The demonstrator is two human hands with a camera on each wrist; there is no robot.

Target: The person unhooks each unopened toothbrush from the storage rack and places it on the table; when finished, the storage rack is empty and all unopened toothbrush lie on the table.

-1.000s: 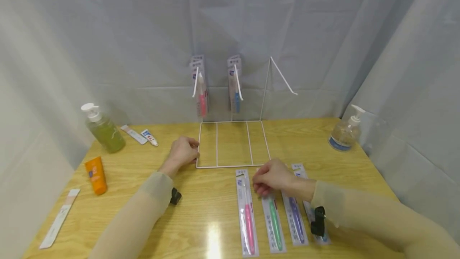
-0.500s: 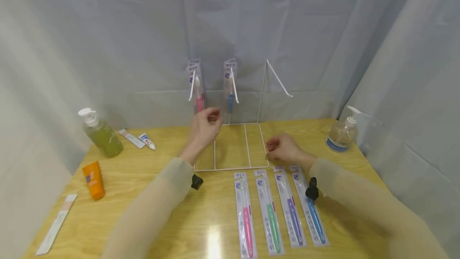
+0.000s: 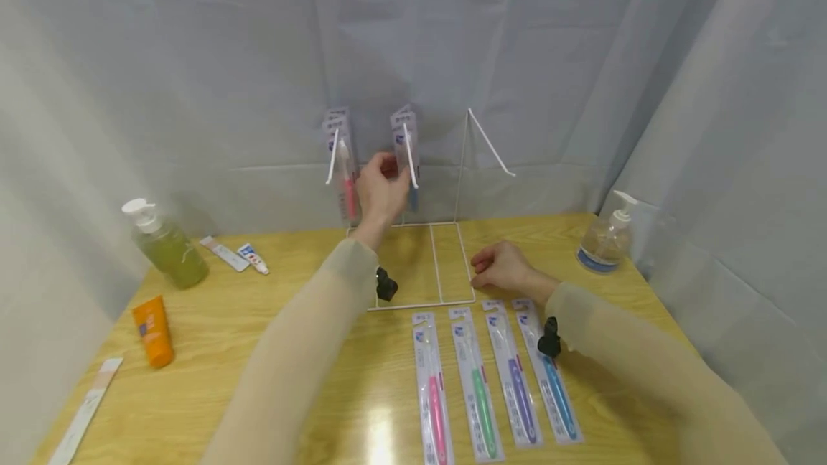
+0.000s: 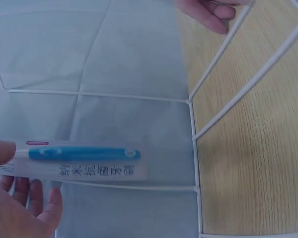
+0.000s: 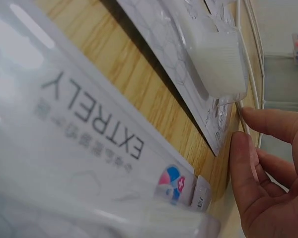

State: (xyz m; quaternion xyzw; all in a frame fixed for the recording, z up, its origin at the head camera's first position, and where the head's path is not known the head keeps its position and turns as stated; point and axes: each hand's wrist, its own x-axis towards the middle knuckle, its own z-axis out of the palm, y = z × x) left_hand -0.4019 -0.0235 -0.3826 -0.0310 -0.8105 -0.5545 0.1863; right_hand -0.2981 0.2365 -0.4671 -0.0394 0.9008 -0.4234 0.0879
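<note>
My left hand [image 3: 382, 191] is raised to the middle hook of the white wire rack [image 3: 434, 264]. It holds a packaged blue toothbrush [image 4: 84, 153] by its sides, thumb above and fingers below in the left wrist view; the pack still hangs on the hook. Down at the rack's front right corner, my right hand [image 3: 505, 266] pinches the base wire between thumb and index finger [image 5: 268, 121]. On the left hook hang packaged toothbrushes [image 3: 347, 196], a pink one in front. The right hook [image 3: 491, 142] carries nothing.
Four-coloured packs lie in a row before the rack: pink [image 3: 436, 407], green [image 3: 481, 400], purple [image 3: 519, 386] and blue [image 3: 557, 386]. A green pump bottle [image 3: 171, 253], orange tube [image 3: 153, 332] and small toothpaste [image 3: 253, 258] stand or lie left; a clear pump bottle [image 3: 604, 242] right.
My left hand has risen from the rack's left base side to the blue toothbrush pack on the middle hook. My right hand has moved from above the table packs to the rack's right base wire.
</note>
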